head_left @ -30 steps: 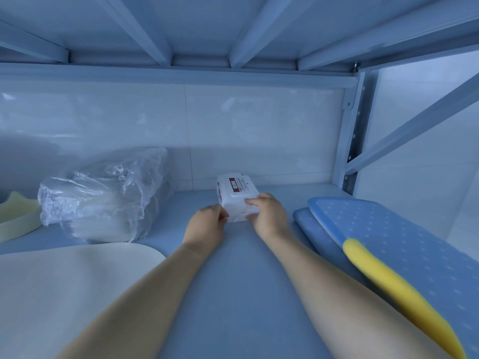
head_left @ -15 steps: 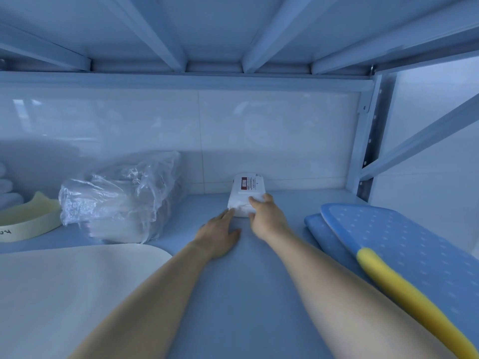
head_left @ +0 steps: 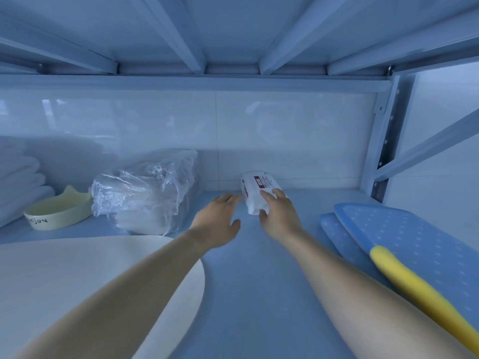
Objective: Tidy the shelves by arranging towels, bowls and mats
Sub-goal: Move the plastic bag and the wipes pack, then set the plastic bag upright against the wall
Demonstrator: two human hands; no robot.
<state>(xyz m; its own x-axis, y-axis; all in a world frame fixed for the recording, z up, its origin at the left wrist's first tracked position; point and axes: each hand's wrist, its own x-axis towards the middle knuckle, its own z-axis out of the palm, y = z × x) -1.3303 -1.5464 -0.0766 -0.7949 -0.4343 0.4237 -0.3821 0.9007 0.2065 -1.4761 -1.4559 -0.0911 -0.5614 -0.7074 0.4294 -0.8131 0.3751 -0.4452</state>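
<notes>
A small white packet (head_left: pixel 255 190) with a red label rests on the blue shelf (head_left: pixel 254 281) near the back wall. My right hand (head_left: pixel 278 215) grips its near right side. Just to the packet's left, my left hand (head_left: pixel 217 222) hovers with fingers spread and holds nothing. A cream mat (head_left: pixel 77 281) lies at the front left, partly under my left forearm. Blue dotted mats (head_left: pixel 401 242) with a yellow edge lie stacked at the right. A cream bowl (head_left: pixel 58 212) with cat ears stands at the left, beside folded white towels (head_left: pixel 18 177).
A clear plastic bag of white items (head_left: pixel 145 193) sits between the bowl and the packet. The shelf's upright post (head_left: pixel 383 141) and a diagonal brace (head_left: pixel 427 149) stand at the right. Another shelf's beams (head_left: pixel 233 35) hang low overhead.
The packet has been pushed back toward the wall. My left hand has come off it and opened; my right hand stays on it. The view has shifted, and the bowl and towels now show.
</notes>
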